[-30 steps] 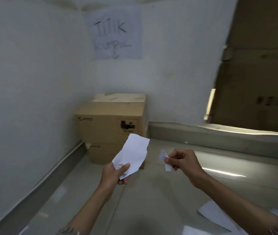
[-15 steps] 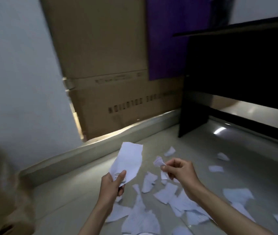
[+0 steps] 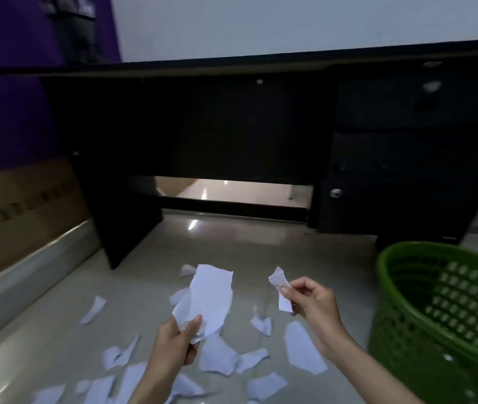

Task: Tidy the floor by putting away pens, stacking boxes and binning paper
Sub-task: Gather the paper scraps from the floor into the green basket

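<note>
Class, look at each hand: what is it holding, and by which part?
The left hand pinches the large paper scrap at its lower edge; the right hand pinches the small paper scrap at its middle.

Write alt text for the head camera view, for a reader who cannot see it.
A person's left hand holds a large torn paper piece and the right hand pinches a small scrap above a floor littered with paper scraps. A green basket stands right, a black desk behind.
</note>
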`<state>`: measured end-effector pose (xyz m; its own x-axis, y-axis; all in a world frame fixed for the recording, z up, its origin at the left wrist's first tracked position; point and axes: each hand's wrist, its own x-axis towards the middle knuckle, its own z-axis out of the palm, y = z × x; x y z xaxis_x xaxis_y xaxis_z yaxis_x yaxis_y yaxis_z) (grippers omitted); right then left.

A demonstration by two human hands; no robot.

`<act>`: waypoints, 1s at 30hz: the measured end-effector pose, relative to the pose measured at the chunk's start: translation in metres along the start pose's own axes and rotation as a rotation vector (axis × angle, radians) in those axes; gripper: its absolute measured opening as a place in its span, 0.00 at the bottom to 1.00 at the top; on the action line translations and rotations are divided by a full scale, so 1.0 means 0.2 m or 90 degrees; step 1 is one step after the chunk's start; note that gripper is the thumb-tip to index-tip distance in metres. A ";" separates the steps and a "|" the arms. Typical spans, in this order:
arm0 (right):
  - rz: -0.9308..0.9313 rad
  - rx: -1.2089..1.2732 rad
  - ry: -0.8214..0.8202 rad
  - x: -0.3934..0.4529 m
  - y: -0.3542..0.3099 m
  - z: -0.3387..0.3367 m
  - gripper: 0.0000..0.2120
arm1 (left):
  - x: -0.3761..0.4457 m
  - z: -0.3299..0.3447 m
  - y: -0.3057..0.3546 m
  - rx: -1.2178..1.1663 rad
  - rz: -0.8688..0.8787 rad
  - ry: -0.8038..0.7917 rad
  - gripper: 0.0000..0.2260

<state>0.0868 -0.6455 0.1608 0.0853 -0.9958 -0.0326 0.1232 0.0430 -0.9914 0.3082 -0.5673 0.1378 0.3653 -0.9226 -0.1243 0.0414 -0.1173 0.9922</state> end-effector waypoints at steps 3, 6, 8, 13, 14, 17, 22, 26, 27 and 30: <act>-0.058 -0.039 0.123 0.05 -0.09 -0.34 0.07 | 0.08 0.37 0.05 0.009 -0.004 -0.108 0.11; -0.111 -0.078 0.223 0.06 -0.16 -0.64 0.05 | 0.12 0.74 0.12 0.036 0.012 -0.213 0.14; -0.136 -0.110 0.273 0.06 -0.20 -0.81 0.04 | 0.13 0.96 0.17 0.045 0.021 -0.275 0.13; -0.126 -0.220 0.363 0.07 -0.21 -1.14 0.05 | 0.13 1.46 0.23 0.025 0.051 -0.401 0.03; -0.116 -0.240 0.377 0.07 -0.19 -1.18 0.06 | 0.14 1.53 0.21 0.027 0.046 -0.409 0.02; -0.093 -0.273 0.408 0.10 -0.16 -1.28 0.06 | 0.13 1.71 0.17 0.058 0.038 -0.437 0.03; -0.042 -0.270 0.437 0.14 -0.12 -1.37 0.08 | 0.18 1.81 0.07 0.164 0.038 -0.380 0.17; -0.040 -0.267 0.428 0.16 -0.12 -1.38 0.08 | 0.27 1.72 0.05 0.168 0.045 -0.304 0.18; -0.045 -0.273 0.421 0.16 -0.12 -1.37 0.07 | 0.30 1.69 0.05 0.157 0.047 -0.282 0.17; -0.062 -0.270 0.403 0.17 -0.14 -1.34 0.05 | 0.36 1.58 0.06 0.146 0.042 -0.210 0.15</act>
<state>-0.1781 -0.7012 0.1539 -0.5050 -0.8550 0.1183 -0.2990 0.0447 -0.9532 0.0404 -0.7523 0.1383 0.0405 -0.9949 -0.0923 -0.1950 -0.0985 0.9758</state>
